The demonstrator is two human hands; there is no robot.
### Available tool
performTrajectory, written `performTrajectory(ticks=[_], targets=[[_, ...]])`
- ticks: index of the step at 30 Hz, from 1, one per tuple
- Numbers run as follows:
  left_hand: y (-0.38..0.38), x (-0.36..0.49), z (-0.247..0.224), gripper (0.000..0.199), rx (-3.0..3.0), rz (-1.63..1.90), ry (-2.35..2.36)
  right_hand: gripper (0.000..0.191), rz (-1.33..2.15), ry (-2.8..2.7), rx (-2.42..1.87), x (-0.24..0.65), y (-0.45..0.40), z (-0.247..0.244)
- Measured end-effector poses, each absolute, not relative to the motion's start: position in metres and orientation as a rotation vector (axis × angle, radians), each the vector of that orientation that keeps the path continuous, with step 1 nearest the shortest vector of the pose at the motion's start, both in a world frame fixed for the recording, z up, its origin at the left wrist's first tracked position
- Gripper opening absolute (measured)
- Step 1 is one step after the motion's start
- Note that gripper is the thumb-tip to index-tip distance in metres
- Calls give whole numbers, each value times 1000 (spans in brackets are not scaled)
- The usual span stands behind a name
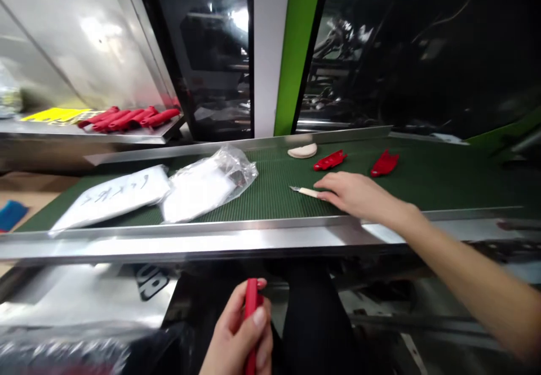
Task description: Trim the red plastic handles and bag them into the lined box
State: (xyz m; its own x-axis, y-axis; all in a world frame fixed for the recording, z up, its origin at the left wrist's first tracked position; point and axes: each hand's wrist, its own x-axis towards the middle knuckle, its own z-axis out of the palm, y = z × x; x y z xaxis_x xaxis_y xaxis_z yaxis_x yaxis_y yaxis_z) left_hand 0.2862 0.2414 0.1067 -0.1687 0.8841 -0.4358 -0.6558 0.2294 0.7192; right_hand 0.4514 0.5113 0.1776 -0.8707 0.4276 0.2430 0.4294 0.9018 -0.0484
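Note:
My left hand (240, 330) is closed around a long red plastic part (251, 299), held low in front of the conveyor's metal edge. Over the green ribbed belt, my right hand (344, 192) has thumb and fingers at the pale handle of a craft knife (307, 192). The knife's blade points left, and the handle's rear end is hidden by the hand. Just beyond that hand lies a red plastic piece (330, 160), with another red piece (384, 163) farther right. A cream half-round pad (302, 150) rests near the belt's far rail.
Two clear bags with white contents, a marked bag (114, 194) and a crumpled bag (207, 186), lie on the belt's left. Several red parts (127, 118) sit on a metal shelf beside a yellow sheet (57, 115). The conveyor's metal rail (220, 238) runs across the front.

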Motion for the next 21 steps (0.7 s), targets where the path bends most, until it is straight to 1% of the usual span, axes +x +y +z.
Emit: performTrajectory(ticks=[2,5,6,9,11,12,15,18,21], targets=[[240,287,114,46,238,1377,1146,19,40,-2921,-661,451,535,169],[237,292,123,30,164,1402,1132,12,29,-2927,-695,451,542,165],[236,294,124,26,126,1416,1086,14,-2,-2870,-724,451,536,166],[231,298,124,25,37,1473,953,27,-108,-2604,-792,454,500,175],[228,301,123,24,44,1512,941,29,-94,-2478,-756,457,464,179],[226,302,122,24,62,1521,952,29,-32,-2470,-705,459,445,178],[223,306,121,23,104,1495,976,37,336,-2592,-576,459,392,166],[221,309,122,24,146,1445,979,41,653,-2589,-612,453,359,149],[219,310,123,26,168,1435,921,41,735,-2496,-593,447,346,141]])
